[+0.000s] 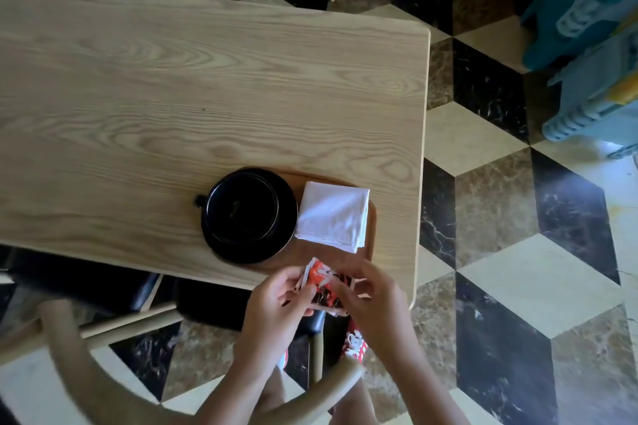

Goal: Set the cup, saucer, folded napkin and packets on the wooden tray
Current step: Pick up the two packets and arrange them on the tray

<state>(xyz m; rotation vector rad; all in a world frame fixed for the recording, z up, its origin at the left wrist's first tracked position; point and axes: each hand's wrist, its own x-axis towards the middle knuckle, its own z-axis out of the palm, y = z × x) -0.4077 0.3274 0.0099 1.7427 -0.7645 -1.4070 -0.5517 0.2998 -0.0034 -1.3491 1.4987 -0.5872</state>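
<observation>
Low in the middle of the frame, both hands hold a small stack of red, white and black packets [322, 286] just below the wooden tray's [371, 228] near edge. The left hand [276, 304] pinches the stack's left side between thumb and curled fingers; the right hand [371, 293] grips its right side, fingers bent over it. On the tray, the black cup [241, 205] sits on its black saucer [286, 235], with the folded white napkin [333, 217] just right of them. The tray lies on a pale wooden table [172, 79].
</observation>
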